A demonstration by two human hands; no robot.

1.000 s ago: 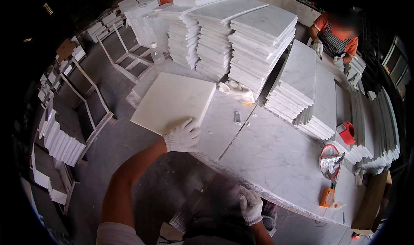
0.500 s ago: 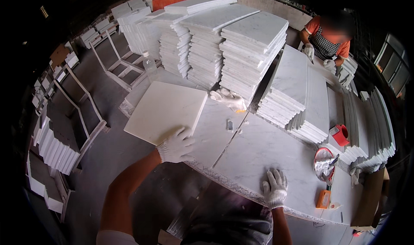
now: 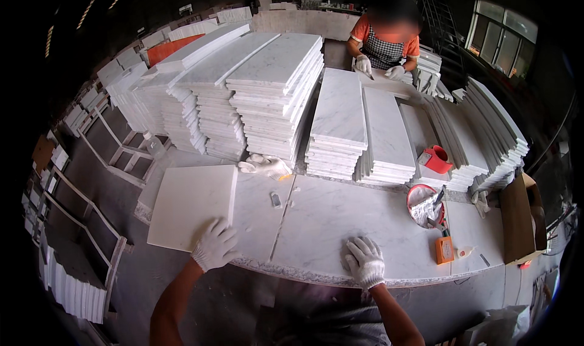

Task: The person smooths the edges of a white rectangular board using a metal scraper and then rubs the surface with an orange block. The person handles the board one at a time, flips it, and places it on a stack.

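My left hand (image 3: 216,244), in a white knit glove, rests at the near right corner of a square white stone tile (image 3: 191,203). Its fingers are stretched out over the tile's edge. My right hand (image 3: 366,261), gloved the same way, lies with fingers spread on the marble tabletop (image 3: 328,224), near the front edge. Neither hand grips anything. Beyond the tile lies a pair of white gloves (image 3: 264,165). A small clear rectangular piece (image 3: 276,200) sits between the tile and the tabletop's dark seam.
Tall stacks of marble slabs (image 3: 274,66) line the table's far side. To the right stand a red-rimmed bowl (image 3: 425,206) with tools, a red tape roll (image 3: 435,159), an orange box (image 3: 444,250) and a cardboard box (image 3: 520,224). A co-worker (image 3: 386,48) handles a slab at the back.
The view has swung right and up, so the table and stacks appear further left and more of the back wall shows. My hands stay at nearly the same places on the tile and tabletop.
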